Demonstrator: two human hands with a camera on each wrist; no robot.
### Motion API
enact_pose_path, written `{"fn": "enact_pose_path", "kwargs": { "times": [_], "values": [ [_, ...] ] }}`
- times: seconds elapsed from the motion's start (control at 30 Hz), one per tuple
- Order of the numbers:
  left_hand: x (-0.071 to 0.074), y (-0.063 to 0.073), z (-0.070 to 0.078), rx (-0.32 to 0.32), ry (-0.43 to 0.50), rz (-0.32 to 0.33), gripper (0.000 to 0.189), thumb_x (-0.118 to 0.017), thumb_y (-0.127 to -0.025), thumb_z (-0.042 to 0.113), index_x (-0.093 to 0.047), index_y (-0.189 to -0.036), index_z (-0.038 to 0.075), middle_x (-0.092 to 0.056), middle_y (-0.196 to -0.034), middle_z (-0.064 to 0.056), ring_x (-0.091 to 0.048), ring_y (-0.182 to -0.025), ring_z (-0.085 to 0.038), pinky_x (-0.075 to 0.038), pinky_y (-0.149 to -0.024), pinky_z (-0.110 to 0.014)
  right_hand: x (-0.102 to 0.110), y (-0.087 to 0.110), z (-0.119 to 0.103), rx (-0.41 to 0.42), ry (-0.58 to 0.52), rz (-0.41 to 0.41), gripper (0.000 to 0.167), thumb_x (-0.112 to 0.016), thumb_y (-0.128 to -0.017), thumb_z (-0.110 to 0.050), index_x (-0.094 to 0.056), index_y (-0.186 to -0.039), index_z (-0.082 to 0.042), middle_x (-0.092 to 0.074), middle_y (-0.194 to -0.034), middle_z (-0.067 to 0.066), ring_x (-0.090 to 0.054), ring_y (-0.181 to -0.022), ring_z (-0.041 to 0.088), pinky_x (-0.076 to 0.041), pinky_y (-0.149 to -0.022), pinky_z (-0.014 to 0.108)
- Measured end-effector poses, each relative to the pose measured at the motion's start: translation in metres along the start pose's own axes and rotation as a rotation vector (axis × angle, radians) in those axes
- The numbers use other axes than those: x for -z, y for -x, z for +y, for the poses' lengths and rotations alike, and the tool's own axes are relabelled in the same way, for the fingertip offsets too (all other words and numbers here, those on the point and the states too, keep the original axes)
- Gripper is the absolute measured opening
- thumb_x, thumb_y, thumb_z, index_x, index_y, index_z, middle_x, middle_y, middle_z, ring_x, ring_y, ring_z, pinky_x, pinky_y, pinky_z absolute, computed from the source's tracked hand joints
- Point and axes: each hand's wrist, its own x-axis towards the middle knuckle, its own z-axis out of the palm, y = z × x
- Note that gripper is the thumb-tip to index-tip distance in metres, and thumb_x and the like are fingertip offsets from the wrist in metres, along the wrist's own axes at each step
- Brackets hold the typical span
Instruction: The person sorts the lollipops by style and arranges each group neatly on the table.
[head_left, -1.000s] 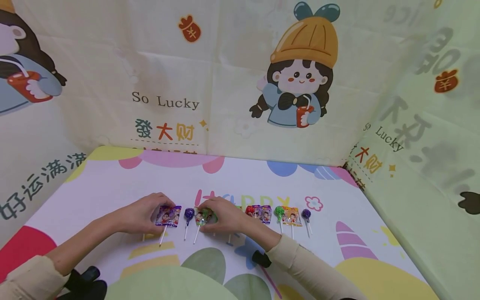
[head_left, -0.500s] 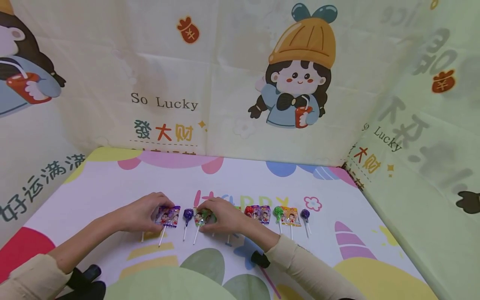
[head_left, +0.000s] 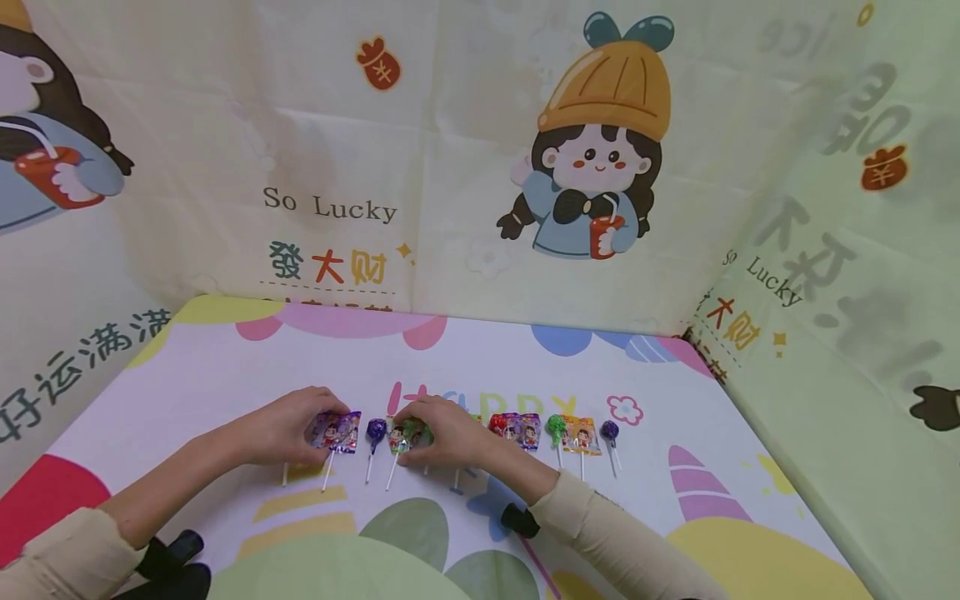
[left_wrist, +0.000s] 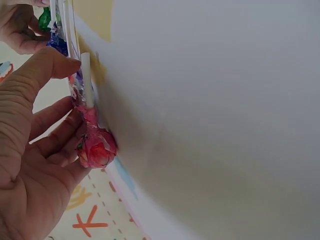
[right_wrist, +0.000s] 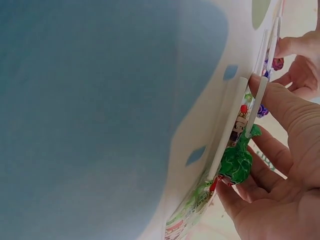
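In the head view my left hand [head_left: 281, 429] holds a flat purple-wrapped lollipop [head_left: 345, 433] by its edges, fingers above and thumb below. Beside that hand's fingers lies a round red-wrapped lollipop [left_wrist: 97, 149], seen in the left wrist view. My right hand [head_left: 450, 432] holds a flat green-wrapped lollipop [head_left: 406, 435] in the same way. Close to the right fingers is a round green-wrapped lollipop [right_wrist: 236, 162] in the right wrist view. Between the two hands a round purple lollipop [head_left: 377, 430] lies on the table. The right hand hides part of the row.
Further right the row goes on with a round red lollipop [head_left: 498, 423], a flat purple one [head_left: 529, 432], a round green one [head_left: 556, 427], a flat orange one [head_left: 582, 434] and a round purple one [head_left: 610, 430]. A printed cloth wall [head_left: 450, 275] borders the table's back.
The stick of the flat purple lollipop in my left hand has turned slightly more upright. Both hands keep their places, and the head view has shifted a little.
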Motion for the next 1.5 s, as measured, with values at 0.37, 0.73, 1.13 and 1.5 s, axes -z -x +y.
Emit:
{"fn": "enact_pose_path", "kwargs": {
  "times": [0.37,0.73,1.13,1.5],
  "values": [
    [-0.003,0.001,0.000,-0.014,-0.008,0.028,0.054,-0.089,-0.074,0.018,-0.069,-0.122,0.006,-0.065,-0.116,-0.003,-0.059,-0.104,-0.019,-0.054,-0.096,-0.048,-0.001,0.000,0.002,0.000,-0.004,0.003,0.051,-0.082,-0.088,-0.031,-0.066,-0.133,-0.015,-0.065,-0.133,-0.001,-0.056,-0.126,0.014,-0.042,-0.111,0.032],
    [0.015,-0.005,-0.013,-0.052,-0.026,0.112,0.054,-0.089,-0.076,0.018,-0.068,-0.124,0.004,-0.066,-0.120,-0.008,-0.061,-0.108,-0.027,-0.054,-0.097,-0.052,-0.001,-0.001,0.001,-0.016,-0.015,0.001,0.051,-0.082,-0.087,-0.032,-0.066,-0.132,-0.016,-0.065,-0.132,-0.002,-0.056,-0.125,0.013,-0.043,-0.110,0.032],
    [0.026,-0.032,-0.029,-0.067,-0.018,0.138,0.054,-0.088,-0.078,0.012,-0.067,-0.125,-0.002,-0.067,-0.122,-0.016,-0.062,-0.113,-0.034,-0.053,-0.098,-0.054,-0.003,0.001,0.002,-0.005,-0.022,0.005,0.049,-0.081,-0.088,-0.033,-0.066,-0.132,-0.016,-0.065,-0.131,-0.003,-0.057,-0.124,0.013,-0.044,-0.109,0.032],
    [0.031,-0.062,-0.042,-0.029,0.010,0.124,0.051,-0.084,-0.080,0.007,-0.066,-0.127,-0.003,-0.067,-0.126,-0.020,-0.060,-0.118,-0.038,-0.051,-0.100,-0.054,-0.003,0.001,0.003,0.000,-0.031,0.005,0.050,-0.082,-0.087,-0.032,-0.066,-0.132,-0.015,-0.065,-0.132,-0.002,-0.056,-0.124,0.012,-0.043,-0.108,0.030]
  ]
}}
